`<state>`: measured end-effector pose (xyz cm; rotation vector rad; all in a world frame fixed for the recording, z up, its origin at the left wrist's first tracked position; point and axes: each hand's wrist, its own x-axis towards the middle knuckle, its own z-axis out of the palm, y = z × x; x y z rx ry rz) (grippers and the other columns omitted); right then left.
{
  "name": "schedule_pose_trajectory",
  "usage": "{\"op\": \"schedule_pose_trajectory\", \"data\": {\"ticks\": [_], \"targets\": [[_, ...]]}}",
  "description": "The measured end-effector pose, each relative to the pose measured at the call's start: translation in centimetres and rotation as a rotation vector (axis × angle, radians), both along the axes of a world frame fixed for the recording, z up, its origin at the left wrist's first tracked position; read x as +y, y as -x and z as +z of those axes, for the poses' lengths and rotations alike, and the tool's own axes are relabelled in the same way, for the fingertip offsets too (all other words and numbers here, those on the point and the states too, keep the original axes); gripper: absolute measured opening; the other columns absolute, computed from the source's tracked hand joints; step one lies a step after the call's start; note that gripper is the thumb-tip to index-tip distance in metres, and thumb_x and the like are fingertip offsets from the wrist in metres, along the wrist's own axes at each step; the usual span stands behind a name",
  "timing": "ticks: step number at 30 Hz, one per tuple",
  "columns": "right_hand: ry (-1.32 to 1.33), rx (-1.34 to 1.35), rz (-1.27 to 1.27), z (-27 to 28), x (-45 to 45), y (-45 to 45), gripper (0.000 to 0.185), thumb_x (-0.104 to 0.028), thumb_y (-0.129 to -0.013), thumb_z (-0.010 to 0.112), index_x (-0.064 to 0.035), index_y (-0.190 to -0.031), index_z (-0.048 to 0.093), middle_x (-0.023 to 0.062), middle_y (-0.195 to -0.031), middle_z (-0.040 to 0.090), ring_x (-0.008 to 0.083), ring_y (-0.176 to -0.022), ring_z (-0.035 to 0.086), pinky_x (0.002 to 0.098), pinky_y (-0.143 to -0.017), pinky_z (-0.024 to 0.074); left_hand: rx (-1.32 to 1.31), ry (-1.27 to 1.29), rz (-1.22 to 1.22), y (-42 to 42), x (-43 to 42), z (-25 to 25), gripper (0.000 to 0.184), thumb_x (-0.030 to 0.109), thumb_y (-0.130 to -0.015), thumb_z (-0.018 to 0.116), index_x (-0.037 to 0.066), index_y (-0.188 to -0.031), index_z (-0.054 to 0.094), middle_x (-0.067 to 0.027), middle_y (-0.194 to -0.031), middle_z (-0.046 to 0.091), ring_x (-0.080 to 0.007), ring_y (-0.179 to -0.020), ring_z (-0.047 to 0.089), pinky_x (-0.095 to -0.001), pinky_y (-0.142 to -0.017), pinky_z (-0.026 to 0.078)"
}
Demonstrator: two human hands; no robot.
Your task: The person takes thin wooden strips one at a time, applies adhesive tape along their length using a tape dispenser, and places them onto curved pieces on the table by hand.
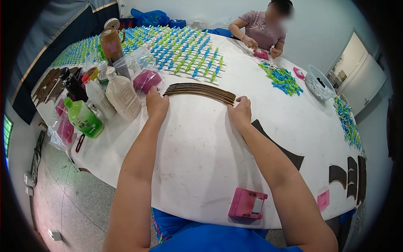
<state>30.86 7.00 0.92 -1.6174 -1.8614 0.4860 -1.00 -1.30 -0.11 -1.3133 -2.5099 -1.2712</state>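
Several curved dark brown strips (199, 92) with thin pale lines between them lie side by side on the white table, forming an arc. My left hand (157, 103) is closed at their left end, thumb and fingers pinching it. At the right end, my right hand (240, 111) pinches the strips in the same way. Close to my right forearm lies a dark curved sheet (279, 145), partly hidden under the arm. A pink box-like holder (247, 204) with a pale label sits near the table's front edge.
Bottles, including a green one (84, 117) and a clear jug (122, 95), crowd the left side near a brown flask (111, 46). Rows of blue and green pieces (180, 50) spread behind. Across the table sits another person (264, 29), near a basket (320, 84).
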Motion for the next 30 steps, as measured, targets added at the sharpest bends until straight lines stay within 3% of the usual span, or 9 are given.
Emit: {"op": "schedule_pose_trajectory", "data": {"ticks": [17,20,24,28,30], "targets": [[0.075,0.017,-0.003,0.8,-0.7,-0.6,0.046,-0.017,-0.093,0.072,-0.0016,-0.129,0.050,0.0186,-0.139,0.050,0.0355,-0.121,0.061,0.0446,-0.102,0.0532,0.030,0.010,0.032,0.1,0.1,-0.4,0.039,0.014,-0.085,0.078,0.000,-0.118,0.061,-0.0199,-0.110,0.069,-0.0391,-0.108,0.065,-0.0498,-0.095,0.052],[0.014,0.060,0.067,1.3,-2.0,-2.2,0.043,-0.015,-0.091,0.073,-0.0010,-0.127,0.054,0.0181,-0.131,0.055,0.0332,-0.116,0.062,0.0431,-0.100,0.0536,0.025,-0.002,0.027,0.0,0.1,-0.3,0.040,0.014,-0.085,0.079,0.001,-0.118,0.061,-0.0204,-0.111,0.069,-0.0394,-0.109,0.065,-0.0498,-0.096,0.052],[-0.122,0.072,0.339,4.7,-6.6,-7.1,0.027,-0.008,-0.088,0.075,0.0007,-0.111,0.065,0.0142,-0.107,0.063,0.0261,-0.096,0.064,0.0380,-0.085,0.0555,0.001,-0.007,0.029,-0.2,-0.1,0.0,0.041,0.014,-0.086,0.079,0.001,-0.121,0.061,-0.0214,-0.115,0.069,-0.0403,-0.112,0.065,-0.0499,-0.098,0.052],[-0.160,0.066,0.372,7.7,-12.6,-13.8,0.011,-0.001,-0.091,0.073,0.0005,-0.101,0.067,0.0113,-0.095,0.062,0.0213,-0.078,0.062,0.0331,-0.071,0.0533,-0.010,0.007,0.018,-0.2,-0.1,-0.1,0.043,0.014,-0.086,0.079,0.001,-0.122,0.061,-0.0225,-0.122,0.067,-0.0409,-0.119,0.063,-0.0493,-0.103,0.051],[-0.211,-0.018,0.352,7.3,-14.7,-17.9,0.012,0.001,-0.092,0.073,-0.0001,-0.102,0.067,0.0105,-0.095,0.062,0.0197,-0.078,0.061,0.0330,-0.070,0.0520,-0.016,0.013,0.023,-0.3,-0.1,0.0,0.043,0.014,-0.086,0.079,0.001,-0.123,0.061,-0.0226,-0.124,0.067,-0.0409,-0.120,0.062,-0.0490,-0.104,0.051]]}}
